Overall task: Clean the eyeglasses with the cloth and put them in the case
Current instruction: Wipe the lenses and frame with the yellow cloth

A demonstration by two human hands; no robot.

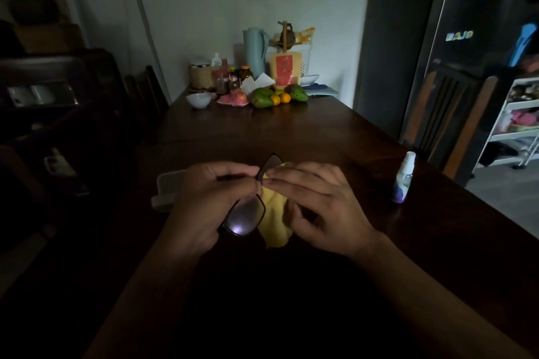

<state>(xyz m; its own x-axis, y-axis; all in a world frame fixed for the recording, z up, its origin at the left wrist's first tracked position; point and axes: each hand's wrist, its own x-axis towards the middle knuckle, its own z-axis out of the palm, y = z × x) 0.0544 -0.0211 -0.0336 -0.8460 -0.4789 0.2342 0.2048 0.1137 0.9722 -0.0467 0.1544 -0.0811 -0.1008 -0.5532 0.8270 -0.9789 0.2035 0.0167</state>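
The eyeglasses [248, 212] are held up over the near middle of the dark wooden table [306, 131], standing on end, one lens high and the other low with a bright glint on it. The left hand [201, 207] grips the frame at the bridge, its fingers closed around the dark rim. The right hand [318, 207] pinches the yellow cloth [274, 212] onto the upper lens, thumb and fingertips pressed together with cloth and lens between them; the rest of the cloth hangs down between the two hands, beside the lower lens. The hands nearly touch at the upper lens.

Just left of the left hand, partly hidden behind it, the pale open case [166, 189] lies on the table, near the left edge. On the right, a small spray bottle [404, 179] stands upright near the table's right edge, well apart from the right hand.

The tabletop between the hands and the far end lies bare. At the far end, against the wall, stand a white bowl [199, 99], jars [221, 80], a pale jug [256, 50] and a heap of fruit [278, 96]. A dark refrigerator [466, 52] stands beyond the right edge and dark furniture crowds the left side.
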